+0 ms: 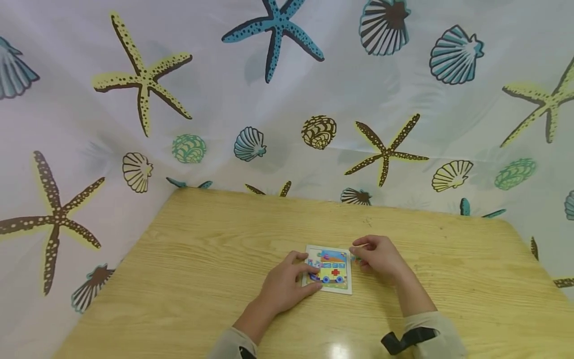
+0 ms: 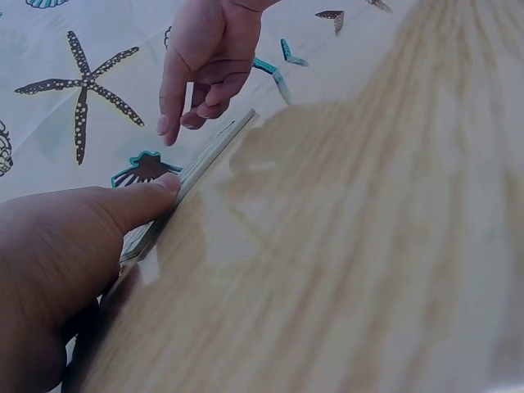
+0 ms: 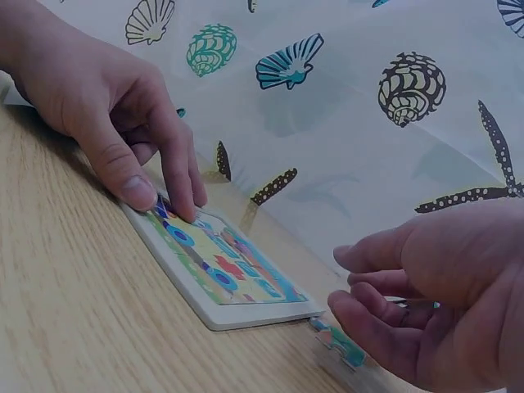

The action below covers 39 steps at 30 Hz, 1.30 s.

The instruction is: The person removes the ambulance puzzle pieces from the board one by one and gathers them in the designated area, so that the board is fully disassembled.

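A: What is hidden?
B: Part of the square, pale-rimmed puzzle [image 1: 335, 275], flat on the grained wooden table [image 1: 202, 239], beneath the left hand [image 1: 284, 283], fingers spread, resting.
A: The right hand [image 1: 380, 258]?
B: Half-curled beside a small, partly hidden piece [image 3: 344, 345]; any grip cannot be told.

Your left hand [image 1: 283, 284] hides the left part of the puzzle board [image 3: 255, 316]. Right of the board, your right hand [image 1: 378, 257] partly covers a loose piece [image 3: 348, 347], its print too blurred to read, any grip on it indeterminable. Your left-wrist view presents the board nearly edge-on, its picture concealed.
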Motion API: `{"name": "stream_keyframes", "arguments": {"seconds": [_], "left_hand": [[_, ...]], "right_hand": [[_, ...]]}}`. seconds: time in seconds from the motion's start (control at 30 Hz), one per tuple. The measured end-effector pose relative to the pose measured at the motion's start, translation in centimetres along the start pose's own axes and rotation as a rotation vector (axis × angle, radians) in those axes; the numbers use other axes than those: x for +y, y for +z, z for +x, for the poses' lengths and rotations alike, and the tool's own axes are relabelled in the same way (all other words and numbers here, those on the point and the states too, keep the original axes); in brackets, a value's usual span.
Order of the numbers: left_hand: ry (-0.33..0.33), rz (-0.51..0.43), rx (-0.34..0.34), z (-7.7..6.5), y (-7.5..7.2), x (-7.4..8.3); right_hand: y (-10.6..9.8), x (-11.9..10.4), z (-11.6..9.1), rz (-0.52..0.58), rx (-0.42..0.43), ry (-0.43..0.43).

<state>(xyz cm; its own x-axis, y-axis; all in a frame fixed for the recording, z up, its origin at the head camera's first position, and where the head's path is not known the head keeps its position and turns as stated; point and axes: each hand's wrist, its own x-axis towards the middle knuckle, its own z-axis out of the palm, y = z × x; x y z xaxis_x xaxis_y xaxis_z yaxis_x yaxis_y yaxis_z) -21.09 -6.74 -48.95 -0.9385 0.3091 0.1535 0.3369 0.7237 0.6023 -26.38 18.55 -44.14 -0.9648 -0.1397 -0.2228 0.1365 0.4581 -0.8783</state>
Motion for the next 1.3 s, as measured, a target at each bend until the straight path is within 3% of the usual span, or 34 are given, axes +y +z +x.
{"name": "stream_keyframes", "arguments": {"seconds": [0.17,0.5,0.73,0.9,1.07,1.3], "left_hand": [[0.008,-0.003,0.002,-0.1,-0.4,-0.2],[0.008,-0.019,-0.006,0.1,-0.6,0.1],[0.022,-0.002,-0.006,0.0,-0.4,-0.1],[0.029,-0.003,-0.001,-0.1,-0.4,-0.3],[0.045,-0.003,0.002,0.0,-0.3,-0.2],[0.047,0.001,0.001,0.0,-0.5,-0.1]], "right_hand": [[1.0,-0.1,0.5,0.055,-0.090,-0.023],[2.3,-1.2,0.7,-0.014,-0.183,-0.046],[3.6,-1.9,1.2,-0.096,-0.229,-0.118],[4.3,-1.8,1.7,-0.081,-0.250,-0.144],[4.5,-0.9,2.0,-0.109,-0.225,-0.185],[5.3,-0.3,2.0,-0.284,-0.136,-0.275]]}}
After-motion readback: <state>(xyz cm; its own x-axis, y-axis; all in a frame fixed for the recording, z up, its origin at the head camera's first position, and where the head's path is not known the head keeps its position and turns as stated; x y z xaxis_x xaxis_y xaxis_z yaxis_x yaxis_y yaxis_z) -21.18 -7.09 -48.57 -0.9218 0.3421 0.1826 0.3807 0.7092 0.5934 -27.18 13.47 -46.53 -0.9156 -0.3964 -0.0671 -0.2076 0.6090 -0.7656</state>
